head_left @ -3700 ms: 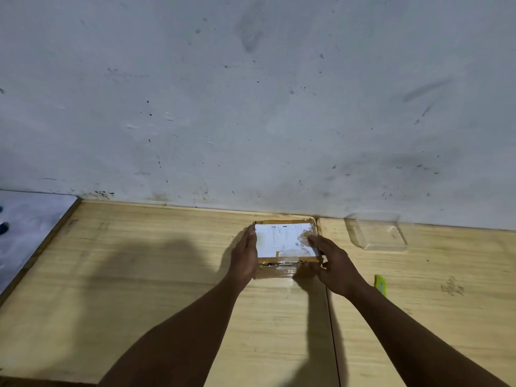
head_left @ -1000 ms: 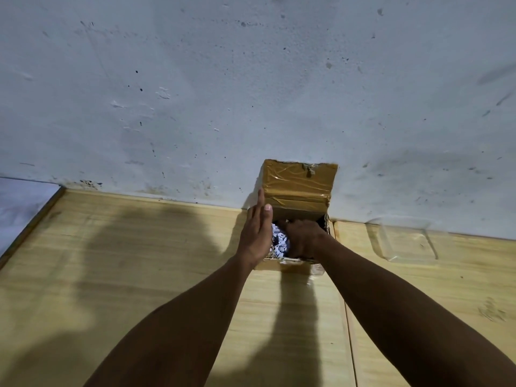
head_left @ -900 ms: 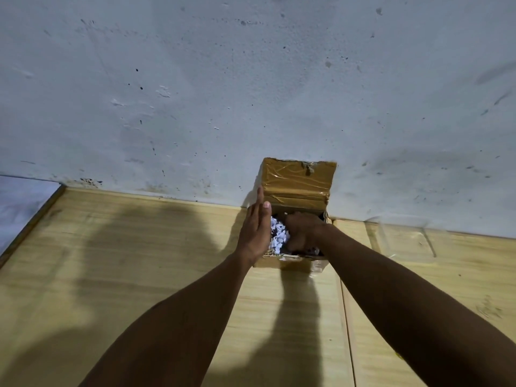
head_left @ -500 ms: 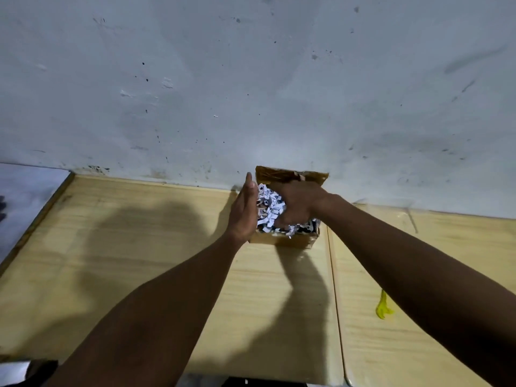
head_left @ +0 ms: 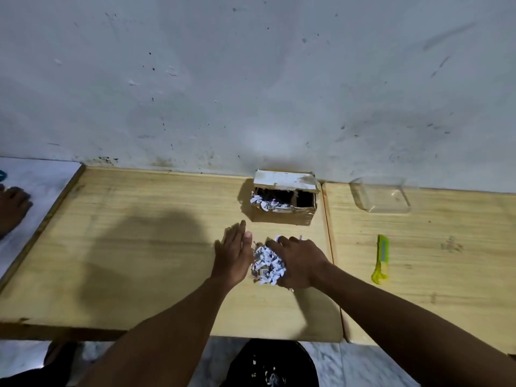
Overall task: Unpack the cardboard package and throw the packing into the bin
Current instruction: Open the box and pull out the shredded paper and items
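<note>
Packing (head_left: 266,263) between box (head_left: 284,216) and table edge (head_left: 167,325)

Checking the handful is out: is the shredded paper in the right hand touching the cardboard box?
Apart. The head view shows bare table between the shredded paper in the right hand and the cardboard box.

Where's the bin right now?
Head view, bottom centre: the black bin stands on the floor just beyond the near edge of the table, nearer the person than the wad of shredded paper.
</note>
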### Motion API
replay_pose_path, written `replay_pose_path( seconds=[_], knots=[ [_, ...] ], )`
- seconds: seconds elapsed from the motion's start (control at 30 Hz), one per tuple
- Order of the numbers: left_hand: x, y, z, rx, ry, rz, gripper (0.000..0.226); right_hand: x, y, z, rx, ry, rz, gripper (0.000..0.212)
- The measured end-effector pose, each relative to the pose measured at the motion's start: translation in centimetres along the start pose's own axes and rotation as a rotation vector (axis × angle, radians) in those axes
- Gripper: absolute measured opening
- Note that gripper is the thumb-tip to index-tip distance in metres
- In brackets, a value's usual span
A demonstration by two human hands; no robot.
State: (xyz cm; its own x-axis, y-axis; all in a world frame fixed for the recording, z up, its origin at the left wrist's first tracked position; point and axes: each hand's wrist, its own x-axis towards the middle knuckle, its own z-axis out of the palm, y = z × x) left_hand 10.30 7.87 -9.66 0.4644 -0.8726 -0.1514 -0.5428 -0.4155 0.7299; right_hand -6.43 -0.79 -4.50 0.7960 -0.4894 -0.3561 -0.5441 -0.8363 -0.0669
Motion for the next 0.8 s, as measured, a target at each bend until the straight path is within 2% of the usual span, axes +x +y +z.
replay_pose_path(
  seconds=[0.17, 0.3, 0.53, 0.7, 0.8],
  knots=[
    [-1.1, -4.9, 0.9, 0.48, -0.101, 0.157, 0.074, -0.4, -0.1, 3.1, 0.018, 0.015, -0.002, 0.097],
    [-1.7, -6.8, 1.7, 0.673, -0.076, 0.248, 0.069, -0.4, -0.1, 4.4, 0.044, 0.084, -0.008, 0.106],
    [-1.8, -6.9, 1.8, 0.684, -0.038, 0.253, 0.069, -0.6, 0.2, 5.5, 0.077, 0.239, -0.039, 0.098],
    [-1.8, -6.8, 1.7, 0.672, -0.06, 0.259, 0.073, -0.3, 0.8, 3.3, 0.142, 0.02, 0.017, 0.128],
    [-1.8, -6.9, 1.6, 0.656, -0.049, 0.263, 0.074, -0.8, 1.7, 1.5, 0.194, -0.043, -0.003, 0.136]
  ],
)
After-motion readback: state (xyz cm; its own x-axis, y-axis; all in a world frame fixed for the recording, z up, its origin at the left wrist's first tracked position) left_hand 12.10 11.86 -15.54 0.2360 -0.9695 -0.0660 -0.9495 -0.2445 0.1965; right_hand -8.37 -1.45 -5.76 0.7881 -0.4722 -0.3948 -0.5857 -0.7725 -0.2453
